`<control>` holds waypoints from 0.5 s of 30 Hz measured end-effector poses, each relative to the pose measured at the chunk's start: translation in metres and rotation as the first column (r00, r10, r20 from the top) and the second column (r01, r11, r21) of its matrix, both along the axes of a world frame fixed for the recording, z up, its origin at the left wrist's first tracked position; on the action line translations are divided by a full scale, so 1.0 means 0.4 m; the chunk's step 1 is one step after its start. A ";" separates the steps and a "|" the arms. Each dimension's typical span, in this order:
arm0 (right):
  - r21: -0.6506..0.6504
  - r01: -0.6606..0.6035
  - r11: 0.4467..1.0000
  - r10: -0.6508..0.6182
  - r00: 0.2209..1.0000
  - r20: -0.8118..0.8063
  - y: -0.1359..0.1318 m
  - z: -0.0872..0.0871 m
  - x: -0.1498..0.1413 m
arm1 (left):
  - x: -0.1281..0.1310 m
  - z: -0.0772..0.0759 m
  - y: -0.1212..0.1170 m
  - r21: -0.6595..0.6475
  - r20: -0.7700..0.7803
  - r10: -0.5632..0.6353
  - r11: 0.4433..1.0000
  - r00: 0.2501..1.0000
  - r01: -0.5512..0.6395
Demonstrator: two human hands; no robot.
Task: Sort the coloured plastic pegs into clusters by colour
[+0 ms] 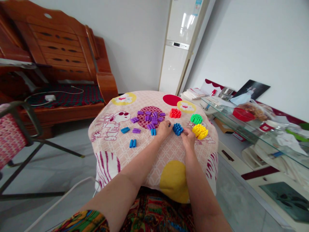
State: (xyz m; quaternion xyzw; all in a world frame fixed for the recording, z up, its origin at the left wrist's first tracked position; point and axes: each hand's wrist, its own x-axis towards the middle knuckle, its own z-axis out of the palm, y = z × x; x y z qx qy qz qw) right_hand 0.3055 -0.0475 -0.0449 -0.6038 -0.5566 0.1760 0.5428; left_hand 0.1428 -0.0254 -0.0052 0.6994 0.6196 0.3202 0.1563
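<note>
A bundle of small blue plastic tube pieces (178,129) stands on the cloth-covered table between my hands. My left hand (164,129) is closed just left of it, fingertips pinched on a small blue piece that is mostly hidden. At the bundle's right side, my right hand (188,138) has its fingers closed against its edge. Loose blue tube pairs (132,143) lie to the left, one (153,132) close to my left hand. Many purple tube pairs (154,119) lie scattered beyond it. Bundles in red (175,113), green (196,118) and yellow (200,131) stand around the blue one.
A patterned cloth (142,161) covers the round table. On the right is a glass-topped stand (241,125) with papers, a red bowl (243,114) and bags. A wooden bench (60,58) and a chair (12,135) are on the left. A tall white air conditioner (175,61) stands behind.
</note>
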 end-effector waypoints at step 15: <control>0.013 -0.012 1.000 0.011 1.000 0.016 -0.005 0.001 -0.002 | 0.008 -0.009 -0.011 -0.093 0.102 -0.073 0.992 0.992 0.082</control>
